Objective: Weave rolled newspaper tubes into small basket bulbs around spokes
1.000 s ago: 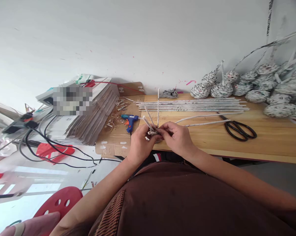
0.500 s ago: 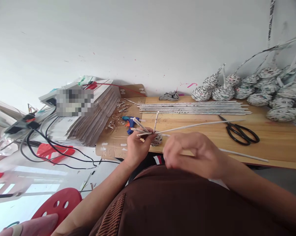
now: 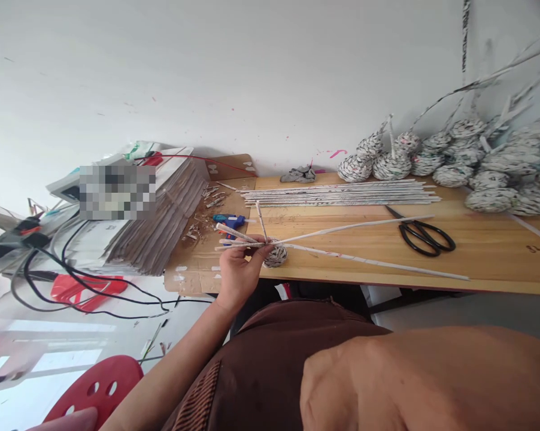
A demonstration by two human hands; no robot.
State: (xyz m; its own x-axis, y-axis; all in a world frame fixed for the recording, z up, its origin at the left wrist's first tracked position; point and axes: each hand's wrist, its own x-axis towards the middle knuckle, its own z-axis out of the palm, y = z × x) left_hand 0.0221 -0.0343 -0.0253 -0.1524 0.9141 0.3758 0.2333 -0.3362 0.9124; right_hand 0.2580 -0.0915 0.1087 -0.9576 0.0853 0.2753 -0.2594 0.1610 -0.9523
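Note:
My left hand (image 3: 240, 269) is closed in a pinch on a small woven paper ball (image 3: 276, 255) at the table's front edge. Several rolled paper sticks (image 3: 238, 233) fan out from the ball past my fingers, and one stands up. Two longer paper sticks stretch to the right over the wood: an upper one (image 3: 355, 226) that reaches the scissors, and a lower one (image 3: 369, 260). Close to the camera at the lower right is my right hand (image 3: 387, 380), knuckles up, well away from the ball. Its fingers bend out of sight beneath it.
Black-handled scissors (image 3: 425, 237) lie at right on the table. Behind is a row of paper sticks (image 3: 337, 194); woven paper balls (image 3: 391, 165) pile up at back right. A blue glue gun (image 3: 229, 222) rests on cardboard at left, beside a tall paper stack (image 3: 153, 221) with cables.
My right hand has moved from beside the ball down and toward the camera, uncovering the lower long stick. My left hand keeps its grip on the ball. The view has shifted slightly right.

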